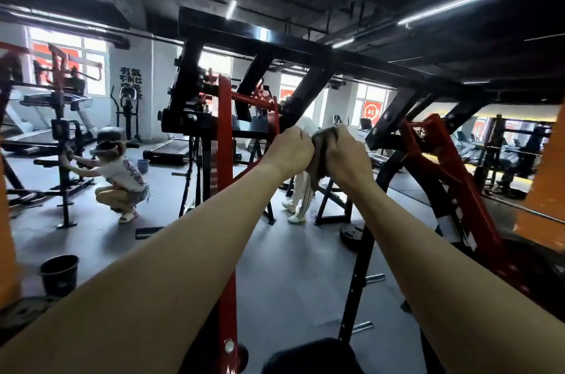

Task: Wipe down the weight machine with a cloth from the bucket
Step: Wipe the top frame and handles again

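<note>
Beyond the cloth (324,141), a red "AS" sign (371,111).

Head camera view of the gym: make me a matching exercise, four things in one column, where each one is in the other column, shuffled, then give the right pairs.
Things
1. cloth
2. black bucket
3. blue bucket
4. weight plate

Places
A. on the floor behind the crouching person
B. gripped by the left hand and right hand
C. on the floor at lower left
D. on the floor by the black upright

Pairs: 1-B, 2-C, 3-A, 4-D
</note>
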Demonstrator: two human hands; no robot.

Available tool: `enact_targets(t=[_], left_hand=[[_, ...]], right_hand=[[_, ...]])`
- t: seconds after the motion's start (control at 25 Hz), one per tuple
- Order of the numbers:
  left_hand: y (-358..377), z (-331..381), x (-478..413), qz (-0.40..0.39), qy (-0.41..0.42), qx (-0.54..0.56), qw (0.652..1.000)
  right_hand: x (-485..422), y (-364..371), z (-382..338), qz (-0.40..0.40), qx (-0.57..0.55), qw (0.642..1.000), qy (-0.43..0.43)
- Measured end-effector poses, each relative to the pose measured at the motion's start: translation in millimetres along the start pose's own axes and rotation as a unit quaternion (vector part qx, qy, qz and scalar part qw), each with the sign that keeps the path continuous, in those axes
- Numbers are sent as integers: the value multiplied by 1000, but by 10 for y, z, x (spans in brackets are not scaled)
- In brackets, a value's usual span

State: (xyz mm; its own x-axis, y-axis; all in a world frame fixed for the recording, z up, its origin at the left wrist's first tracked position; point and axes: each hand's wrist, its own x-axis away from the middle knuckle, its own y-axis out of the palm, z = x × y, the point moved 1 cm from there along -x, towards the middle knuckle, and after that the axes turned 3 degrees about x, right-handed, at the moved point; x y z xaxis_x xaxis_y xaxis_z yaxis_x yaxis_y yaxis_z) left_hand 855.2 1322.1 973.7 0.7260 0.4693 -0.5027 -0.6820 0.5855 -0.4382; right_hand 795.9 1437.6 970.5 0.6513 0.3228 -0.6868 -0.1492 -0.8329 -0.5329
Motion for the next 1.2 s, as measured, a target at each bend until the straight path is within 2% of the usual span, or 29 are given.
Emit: enact_targets(t=[0.12, 0.28, 0.4, 0.56, 0.64, 0.84, 1.04, 1.2], left_hand=[[-158, 141, 170, -21, 8, 43, 999], [-424, 308, 415, -48, 57, 74, 994], [-333, 355, 502, -22, 86, 30, 996], [325, 411, 746, 28, 48, -11, 998], [631, 575, 858, 10, 38, -21, 999], [934, 1112, 991, -36, 68, 35, 996], [704, 1093, 1341, -110, 27, -6, 994], [47, 745, 1564, -99, 15, 15, 995]], right_hand=[[61, -149, -193, 40, -86, 994, 46], [171, -324, -403, 28, -155, 986, 50], [290, -498, -249, 49, -129, 990, 31], [688, -588, 467, 40, -84, 995, 48], [791, -758, 706, 35, -94, 992, 80], [825, -1372, 833, 124, -133, 972, 146], [1200, -1557, 706, 127, -103, 969, 185], [1530, -1209, 153, 124, -54, 975, 178]])
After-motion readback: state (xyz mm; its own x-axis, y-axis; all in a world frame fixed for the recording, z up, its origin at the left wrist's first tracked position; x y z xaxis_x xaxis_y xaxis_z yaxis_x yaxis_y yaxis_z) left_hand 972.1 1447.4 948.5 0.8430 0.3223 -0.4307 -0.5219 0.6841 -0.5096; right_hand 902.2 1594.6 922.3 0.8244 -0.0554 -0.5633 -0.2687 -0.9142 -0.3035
